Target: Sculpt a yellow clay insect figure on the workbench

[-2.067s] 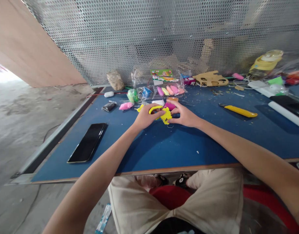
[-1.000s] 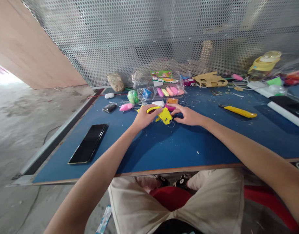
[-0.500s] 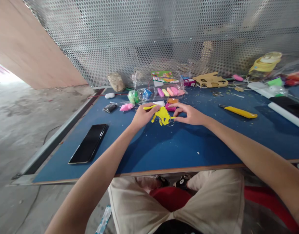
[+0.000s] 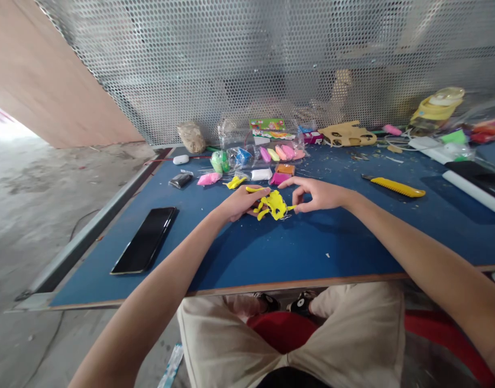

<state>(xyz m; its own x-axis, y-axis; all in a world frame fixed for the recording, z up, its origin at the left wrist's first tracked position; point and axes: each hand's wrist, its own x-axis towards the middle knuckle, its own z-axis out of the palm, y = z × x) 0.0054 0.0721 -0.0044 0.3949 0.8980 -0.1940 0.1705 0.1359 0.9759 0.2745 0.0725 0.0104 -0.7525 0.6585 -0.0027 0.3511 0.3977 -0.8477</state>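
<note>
**Yellow clay figure pinched between two hands on the blue table**

While both forearms reach in from the near edge and meet around the middle of the blue table (image 4: 352, 237), the left hand (image 4: 239, 203) has its fingers loosely curled, not a fist, with a thin yellow tool (image 4: 255, 189) running under the thumb and fingertips. Those fingertips also touch the left side of the yellow clay figure (image 4: 273, 205). The right hand (image 4: 318, 194) is more open: thumb and forefinger pinch a little limb sticking out of the figure's right side, and the other fingers fan out and lift off the table. The figure sits low on the tabletop, right between the two hands, with small stubby bits poking out of it.

As for writing, there's a green and red printed card on the clay pack (image 4: 267, 127) at 12 o'clock from the hands, but the text is too small to read.

Just past the hands at 12 o'clock lie a white clay block (image 4: 262, 174), a magenta one (image 4: 280, 178) and a yellow scrap (image 4: 235, 181). A pink lump (image 4: 209, 178) is at 10 o'clock. A black phone (image 4: 144, 239) lies face up at 8 o'clock, well apart, and a yellow utility knife (image 4: 395, 186) sits at 3 o'clock. Both wrists are nearly straight, palms turned inward toward each other.
</note>
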